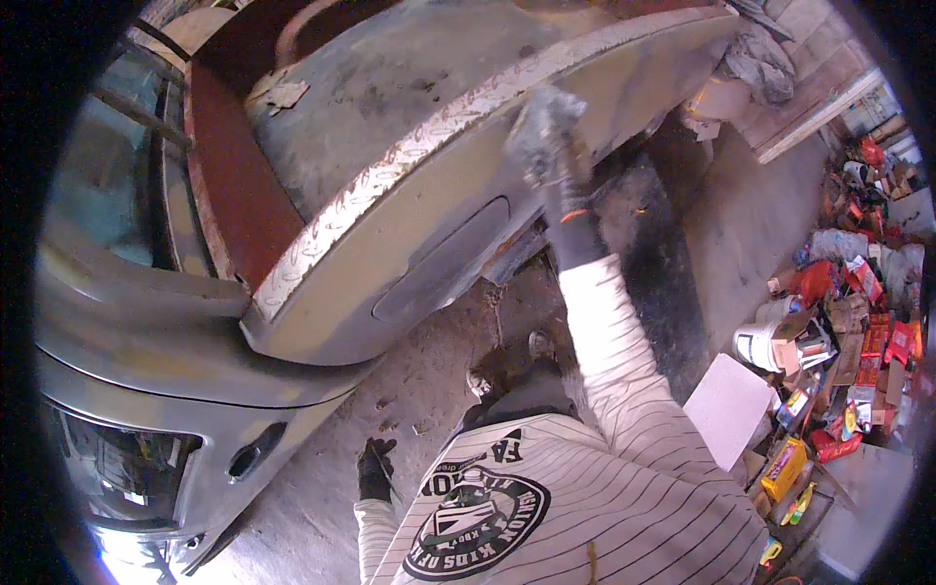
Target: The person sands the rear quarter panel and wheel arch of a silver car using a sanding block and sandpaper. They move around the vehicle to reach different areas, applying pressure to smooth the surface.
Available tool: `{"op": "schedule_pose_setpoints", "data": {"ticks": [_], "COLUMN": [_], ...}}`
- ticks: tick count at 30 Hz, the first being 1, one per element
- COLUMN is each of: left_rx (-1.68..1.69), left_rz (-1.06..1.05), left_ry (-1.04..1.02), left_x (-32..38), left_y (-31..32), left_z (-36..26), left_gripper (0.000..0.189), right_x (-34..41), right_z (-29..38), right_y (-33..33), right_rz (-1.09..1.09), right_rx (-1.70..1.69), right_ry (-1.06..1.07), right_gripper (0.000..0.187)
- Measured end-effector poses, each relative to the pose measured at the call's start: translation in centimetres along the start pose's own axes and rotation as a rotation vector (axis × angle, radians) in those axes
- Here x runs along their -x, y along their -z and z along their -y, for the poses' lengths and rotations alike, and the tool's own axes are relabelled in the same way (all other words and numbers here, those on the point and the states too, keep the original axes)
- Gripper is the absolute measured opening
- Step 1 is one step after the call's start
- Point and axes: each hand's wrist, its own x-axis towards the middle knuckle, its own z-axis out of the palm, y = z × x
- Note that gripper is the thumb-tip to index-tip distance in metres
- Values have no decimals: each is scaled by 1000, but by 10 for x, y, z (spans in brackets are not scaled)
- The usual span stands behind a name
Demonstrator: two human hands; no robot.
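My right hand (545,142), in a dirty glove, reaches up to the side panel (446,197) of a pickup truck's bed. It lies against the painted panel just below the pale tread-plate strip (395,164) on the bed's top edge. The hand is blurred, and a greyish thing (559,106) shows at its fingers; I cannot tell whether it is a cloth or part of the glove. My left hand (375,464), in a dark glove, hangs low beside my striped shirt, with its fingers partly curled and a thin line near it. A fuel-flap outline shows in the panel.
The truck's cab (168,351) with its door window is at the left. A scrap (287,95) lies in the truck bed (380,95). To the right, a white bucket (758,346), a white board (730,409), cartons and rubbish crowd the floor. A wooden plank (819,117) juts out at the upper right.
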Motion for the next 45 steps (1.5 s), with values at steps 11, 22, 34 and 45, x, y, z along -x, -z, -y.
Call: {"op": "schedule_pose_setpoints", "data": {"ticks": [11, 22, 34, 45], "left_rx": [88, 170, 188, 143], "left_rz": [-8, 24, -72, -125], "left_ry": [119, 258, 223, 52], "left_x": [18, 20, 49, 50], "left_y": [-36, -51, -75, -74], "left_z": [25, 47, 75, 74], "left_gripper": [25, 30, 32, 37], "right_x": [-57, -68, -96, -78], "right_z": [-20, 28, 97, 34], "right_y": [31, 16, 24, 41], "right_rz": [158, 87, 196, 179], "right_rx": [604, 856, 1096, 448], "right_ry": [237, 464, 224, 200], "right_gripper": [47, 41, 26, 27]}}
